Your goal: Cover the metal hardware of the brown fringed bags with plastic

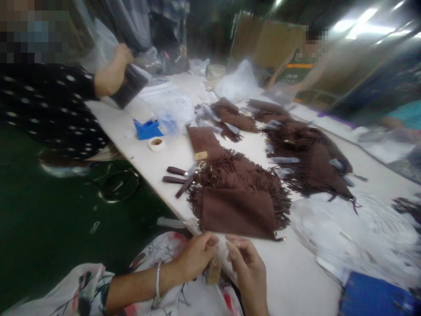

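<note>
My left hand (198,254), with a bangle at the wrist, is closed in a pinch at the table's near edge. Just under its fingertips hangs a small tan hang tag (214,273), apparently by a thin string. Close by on the right, my right hand (247,263) also pinches, thumb against forefinger. Something thin and pale seems to run between the two hands, too blurred to make out. Right beyond my fingers lies a brown fringed bag (237,213), flat, on a heap of similar bags. Wrist straps (177,180) with metal clasps stick out at the heap's left.
Another pile of brown fringed bags (315,162) lies farther right. Clear plastic bags (358,232) and a blue box (375,296) are at the near right. A tape roll (156,144) sits by the left edge. Co-workers stand left and across the white table (289,267).
</note>
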Demonstrator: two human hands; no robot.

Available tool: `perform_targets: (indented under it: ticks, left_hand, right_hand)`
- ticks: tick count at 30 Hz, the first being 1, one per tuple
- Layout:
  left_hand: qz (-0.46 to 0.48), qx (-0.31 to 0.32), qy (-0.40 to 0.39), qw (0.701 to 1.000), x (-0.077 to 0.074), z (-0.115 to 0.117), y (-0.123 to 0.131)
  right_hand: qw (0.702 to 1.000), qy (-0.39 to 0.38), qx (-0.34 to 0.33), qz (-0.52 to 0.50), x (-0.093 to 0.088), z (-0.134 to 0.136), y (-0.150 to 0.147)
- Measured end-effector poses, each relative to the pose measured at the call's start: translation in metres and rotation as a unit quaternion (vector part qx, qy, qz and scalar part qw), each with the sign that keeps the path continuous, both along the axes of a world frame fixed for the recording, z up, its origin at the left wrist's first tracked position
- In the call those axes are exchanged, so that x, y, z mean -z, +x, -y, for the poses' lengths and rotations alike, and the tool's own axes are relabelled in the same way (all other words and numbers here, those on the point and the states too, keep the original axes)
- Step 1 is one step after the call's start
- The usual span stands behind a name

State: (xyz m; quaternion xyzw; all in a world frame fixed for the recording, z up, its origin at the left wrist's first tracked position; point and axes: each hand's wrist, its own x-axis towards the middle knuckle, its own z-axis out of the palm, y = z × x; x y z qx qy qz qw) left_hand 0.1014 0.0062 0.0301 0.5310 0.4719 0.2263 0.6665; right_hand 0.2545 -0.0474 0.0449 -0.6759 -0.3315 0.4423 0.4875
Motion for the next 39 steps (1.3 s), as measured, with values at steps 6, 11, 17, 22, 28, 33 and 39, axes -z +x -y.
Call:
perform_targets:
  ticks: [6,11,17,22,28,33,39]
  left_hand:
    - [-0.109,0.035,0.181,0.977,-0.033,0.001,-0.03]
    - [-0.143,0.164,0.242,0.946,-0.027,0.004,-0.04]
    - [-0.096,0.238,0.176,0.95,-0.015,0.005,-0.062]
    - [0.013,0.102,-0.109,0.989,0.0,0.008,-0.067]
    - [-0.118,0.043,0.183,0.975,-0.006,-0.02,-0.073]
    - [-0.306,0.128,0.429,0.84,-0.006,-0.049,-0.062]
    - [-0.39,0.161,0.438,0.793,0.003,-0.055,-0.053]
  right_hand:
    - [0.982,-0.023,-0.163,0.097,-0.003,0.007,-0.016]
    - [0.896,0.068,-0.26,0.354,0.014,0.016,-0.024]
    - [0.863,0.101,-0.335,0.365,0.018,0.022,-0.027]
    - [0.913,0.091,-0.313,0.244,0.007,0.014,-0.033]
    - [0.942,0.048,-0.244,0.226,0.01,-0.003,-0.03]
    - [0.915,0.077,-0.244,0.313,0.008,-0.028,-0.024]
    - [0.892,0.122,-0.243,0.362,0.008,-0.053,-0.031]
